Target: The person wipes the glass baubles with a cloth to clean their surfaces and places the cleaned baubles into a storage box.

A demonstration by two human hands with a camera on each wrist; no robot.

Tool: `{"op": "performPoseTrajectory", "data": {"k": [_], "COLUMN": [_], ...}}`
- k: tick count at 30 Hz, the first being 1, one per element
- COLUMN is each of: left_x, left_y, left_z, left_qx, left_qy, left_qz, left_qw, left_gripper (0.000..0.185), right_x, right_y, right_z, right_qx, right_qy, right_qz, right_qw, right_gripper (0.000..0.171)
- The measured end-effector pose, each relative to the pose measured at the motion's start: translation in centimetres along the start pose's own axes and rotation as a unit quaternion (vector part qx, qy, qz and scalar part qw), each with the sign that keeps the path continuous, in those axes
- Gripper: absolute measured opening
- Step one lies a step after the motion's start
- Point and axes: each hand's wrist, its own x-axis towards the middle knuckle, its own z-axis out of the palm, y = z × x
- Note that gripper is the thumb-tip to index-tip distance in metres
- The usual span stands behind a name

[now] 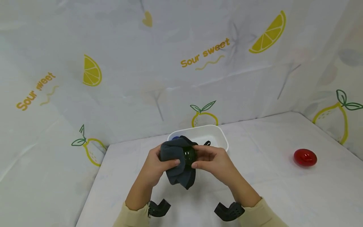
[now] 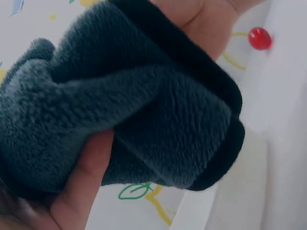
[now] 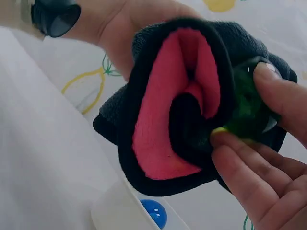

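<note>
While your left hand [image 1: 154,165] curls round a dark grey fleece cloth [image 1: 176,164], thumb pressed across its folds, your right hand [image 1: 214,160] pinches a glossy green ball [image 1: 189,155] between thumb and fingertips, pushing it against the cloth. Both are held up in front of you, above the table [image 1: 269,189] and just this side of a white plastic tub [image 1: 218,134] with rounded corners. The cloth is thick and plush, its nap soft and matted, edged with a darker rolled hem, and a loose corner hangs down below your hands. From the right wrist you see what the head view hides: the cloth's inner face is bright pink [image 3: 165,124], folded into a pocket, with the translucent green ball nestled at its right edge under your fingertips [image 3: 268,72]; a small blue ball [image 3: 154,212] lies in the tub beneath. From the left wrist the grey pile fills nearly everything, your thumb [image 2: 84,179] lying under the bunched fold. A shiny red egg-shaped object [image 1: 305,157] sits well apart to your right, near the table's far right edge. Lemon-printed sheeting [image 1: 198,63] walls in the back and both sides, while the tabletop to the right of your hands lies open.
</note>
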Motion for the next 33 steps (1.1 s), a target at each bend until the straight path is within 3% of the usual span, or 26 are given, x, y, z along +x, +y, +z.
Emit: {"op": "performPoseTrajectory", "data": {"k": [4, 7, 9, 11, 14, 15, 17, 18, 20, 24, 26, 29, 31, 33], "left_x": [0.2, 0.4, 0.4, 0.4, 0.2, 0.2, 0.2, 0.2, 0.3, 0.4, 0.4, 0.4, 0.4, 0.4], "left_y": [-0.2, -0.3, -0.4, -0.4, -0.4, -0.4, -0.4, -0.4, -0.4, -0.4, -0.4, -0.3, -0.3, -0.4], "left_z": [-0.2, 0.2, 0.6, 1.2, 1.9, 2.0, 2.1, 2.0, 1.7, 0.8, 0.4, 0.1, 0.0, 0.0], "left_qx": [-0.025, -0.017, 0.005, 0.048, 0.122, 0.142, 0.161, 0.160, 0.145, 0.082, 0.043, -0.015, -0.042, -0.051], "left_qy": [-0.016, 0.010, 0.035, 0.056, 0.078, 0.084, 0.089, 0.089, 0.085, 0.066, 0.056, 0.040, 0.031, 0.029], "left_qz": [0.013, -0.001, -0.015, -0.025, -0.029, -0.027, -0.021, -0.018, -0.015, -0.028, -0.034, -0.032, -0.027, -0.026], "left_qw": [0.9995, 0.9998, 0.9993, 0.9970, 0.9890, 0.9860, 0.9827, 0.9829, 0.9857, 0.9940, 0.9969, 0.9985, 0.9983, 0.9979], "left_gripper": [0.049, 0.049, 0.051, 0.050, 0.048, 0.047, 0.045, 0.045, 0.045, 0.047, 0.049, 0.052, 0.054, 0.055], "right_x": [-0.1, -0.2, -0.3, -0.3, -0.3, -0.3, -0.2, -0.2, -0.2, -0.1, -0.1, -0.1, -0.1, -0.2], "right_y": [0.1, 0.2, 0.2, 0.3, 0.4, 0.4, 0.5, 0.5, 0.4, 0.1, 0.0, 0.1, 0.1, 0.1], "right_z": [0.0, 0.4, 0.8, 1.2, 1.7, 1.9, 2.0, 2.0, 1.9, 1.5, 1.2, 0.9, 0.8, 0.9], "right_qx": [0.037, -0.010, -0.082, -0.183, -0.327, -0.361, -0.389, -0.388, -0.360, -0.216, -0.126, -0.031, -0.015, -0.034], "right_qy": [-0.003, 0.023, 0.048, 0.073, 0.107, 0.116, 0.123, 0.123, 0.117, 0.079, 0.061, 0.047, 0.042, 0.044], "right_qz": [0.009, -0.019, -0.057, -0.104, -0.177, -0.195, -0.214, -0.216, -0.205, -0.122, -0.070, -0.025, -0.031, -0.055], "right_qw": [0.999, 1.000, 0.994, 0.975, 0.922, 0.905, 0.887, 0.888, 0.903, 0.966, 0.988, 0.998, 0.999, 0.997], "right_gripper": [0.058, 0.057, 0.056, 0.055, 0.056, 0.056, 0.056, 0.056, 0.055, 0.053, 0.053, 0.056, 0.056, 0.056]}}
